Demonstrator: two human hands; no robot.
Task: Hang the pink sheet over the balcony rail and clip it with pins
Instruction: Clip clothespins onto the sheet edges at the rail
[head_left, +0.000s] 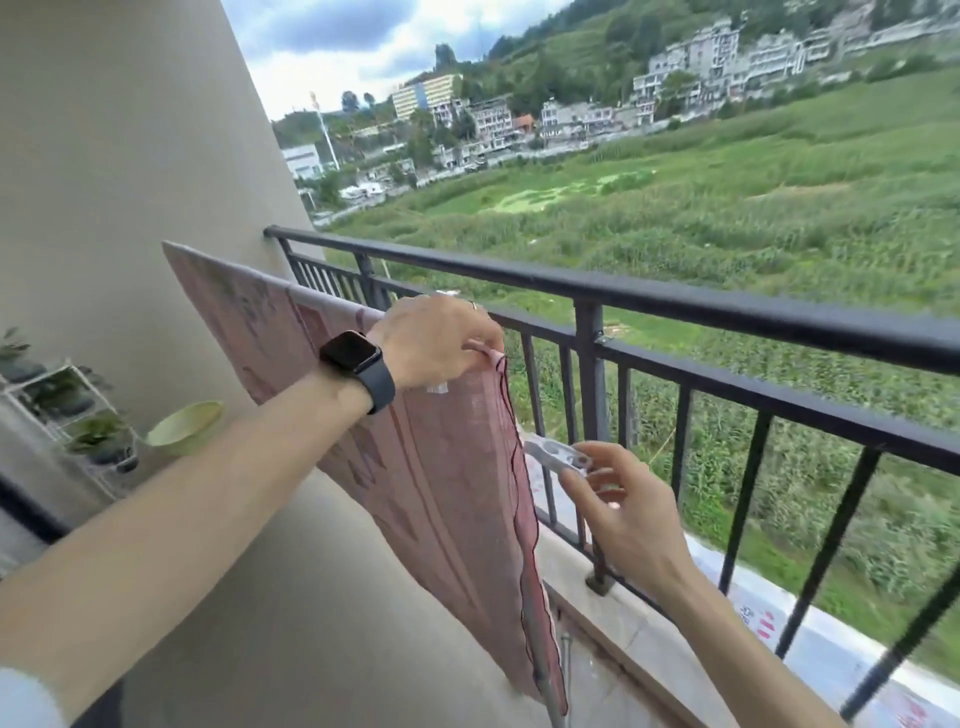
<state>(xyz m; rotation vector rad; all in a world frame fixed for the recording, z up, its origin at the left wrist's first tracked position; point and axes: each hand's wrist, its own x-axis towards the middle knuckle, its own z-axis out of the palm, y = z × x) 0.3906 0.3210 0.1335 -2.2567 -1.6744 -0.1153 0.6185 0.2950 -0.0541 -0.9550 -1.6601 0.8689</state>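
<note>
A beige wall (130, 156) closed off the left side of the balcony; green fields (727, 218) lay open beyond it. The black balcony rail (727, 312) ran from the wall down towards the right, its top bar and uprights uncovered along that whole stretch. The pink sheet (426, 493) hung on my side of the bars, below the top bar. Its upper edge slanted from high by the wall down to my left hand (436, 343), and its dark-stitched right edge dropped in a wavy line towards the floor (what carried the upper edge, I could not tell). My left hand, with a black watch (358, 369) on the wrist, curled over the sheet's top right corner and pinched the fabric there. A small clear piece (436, 387) showed under that palm, too blurred to identify. My right hand (618, 499) hovered lower, just right of the sheet's edge and in front of the bars, with open air around it. Its fingertips pinched a pale pin (558, 457), which pointed left, its tip close to the hem. A green bowl (187, 426) and a plant shelf (67, 410) stood far left.
</note>
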